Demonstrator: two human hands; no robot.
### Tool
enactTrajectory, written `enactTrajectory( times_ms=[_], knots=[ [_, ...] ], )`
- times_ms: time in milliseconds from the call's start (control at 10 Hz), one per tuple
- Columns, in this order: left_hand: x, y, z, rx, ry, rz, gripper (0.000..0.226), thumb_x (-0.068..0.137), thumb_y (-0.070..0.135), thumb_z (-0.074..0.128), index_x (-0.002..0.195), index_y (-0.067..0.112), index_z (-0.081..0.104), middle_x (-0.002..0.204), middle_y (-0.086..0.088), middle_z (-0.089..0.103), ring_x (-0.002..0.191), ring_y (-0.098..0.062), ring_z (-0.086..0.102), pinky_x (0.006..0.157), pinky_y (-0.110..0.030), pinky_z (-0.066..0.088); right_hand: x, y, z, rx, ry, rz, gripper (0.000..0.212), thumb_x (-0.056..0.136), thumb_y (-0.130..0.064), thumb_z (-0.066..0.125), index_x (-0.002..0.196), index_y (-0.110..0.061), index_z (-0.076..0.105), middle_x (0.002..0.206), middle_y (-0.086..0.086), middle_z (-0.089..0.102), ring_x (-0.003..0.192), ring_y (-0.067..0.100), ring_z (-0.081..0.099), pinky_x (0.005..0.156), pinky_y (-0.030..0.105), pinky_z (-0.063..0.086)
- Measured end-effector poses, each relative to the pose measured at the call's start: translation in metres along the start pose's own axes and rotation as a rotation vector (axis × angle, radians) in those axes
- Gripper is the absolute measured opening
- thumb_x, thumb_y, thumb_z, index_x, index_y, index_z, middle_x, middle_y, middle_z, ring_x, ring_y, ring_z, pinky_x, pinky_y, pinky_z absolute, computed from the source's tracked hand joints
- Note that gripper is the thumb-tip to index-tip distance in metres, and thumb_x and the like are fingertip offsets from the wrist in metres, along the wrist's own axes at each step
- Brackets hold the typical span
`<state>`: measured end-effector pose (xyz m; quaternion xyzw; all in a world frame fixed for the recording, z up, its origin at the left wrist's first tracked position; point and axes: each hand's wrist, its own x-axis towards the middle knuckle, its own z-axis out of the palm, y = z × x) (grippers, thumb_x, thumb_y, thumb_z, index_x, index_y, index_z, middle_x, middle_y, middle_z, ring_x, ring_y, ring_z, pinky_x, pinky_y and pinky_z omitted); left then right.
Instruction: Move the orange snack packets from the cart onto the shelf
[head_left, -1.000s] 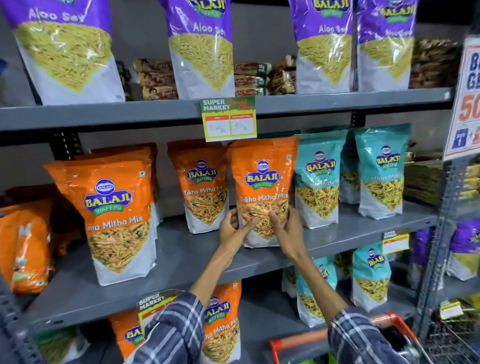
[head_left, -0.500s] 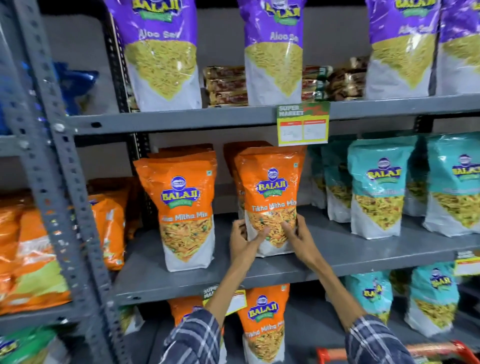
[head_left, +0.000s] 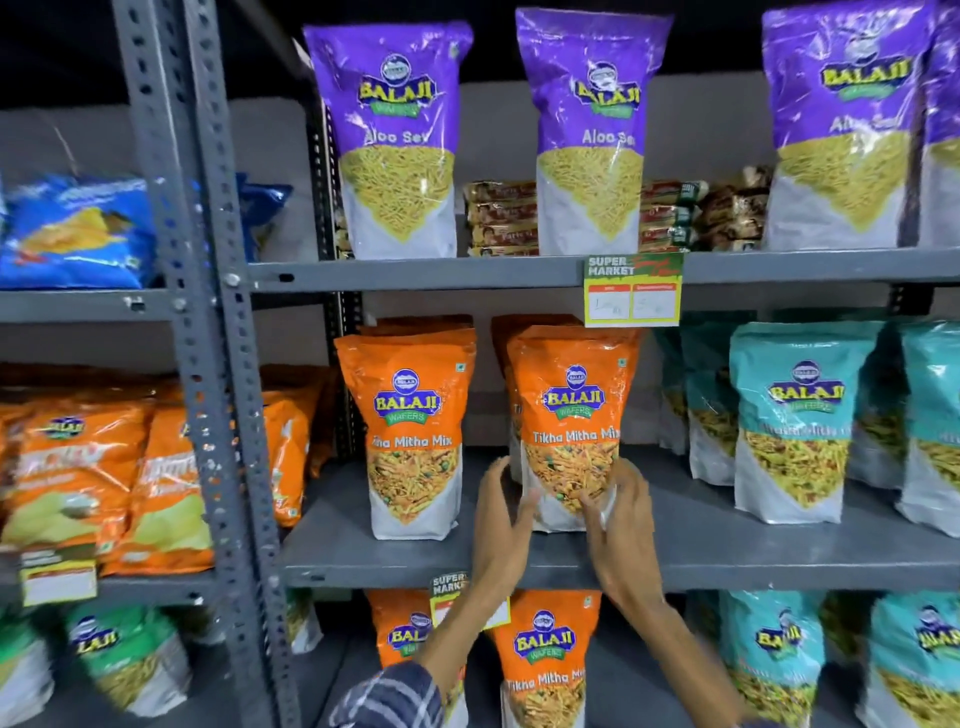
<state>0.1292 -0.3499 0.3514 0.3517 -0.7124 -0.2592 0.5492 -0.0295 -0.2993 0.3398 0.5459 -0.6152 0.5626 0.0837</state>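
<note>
Head view: orange packet (head_left: 571, 426) being stood on the shelf (head_left: 727, 564).
Left hand (head_left: 501, 525) and right hand (head_left: 621, 519), fingers spread, cupped its base, apparently steadying it upright beside the neighbouring orange packet (head_left: 413, 431).

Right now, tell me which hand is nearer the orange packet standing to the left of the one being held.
Left. The left hand sits just right of that orange packet; the right hand is farther right, on the far side of the held packet.
</note>
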Motion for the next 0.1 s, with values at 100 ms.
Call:
enactTrajectory(
  times_ms=[100],
  knots=[
    [-0.0142,0.0068,-0.0281,0.314,0.083,0.275,0.057,0.100,0.056,0.034,0.152,0.034,0.024,0.164,0.019,0.015,0.152,-0.001,0.015,0.122,-0.025,0.021,-0.0154,-0.0286,0.0014,-0.228,-0.020,-0.398,0.057,0.099,-0.038,0.050,0.148,-0.016,0.032,0.153,0.014,0.038,0.139,0.029,0.042,0.110,0.046,0.046]
  ],
)
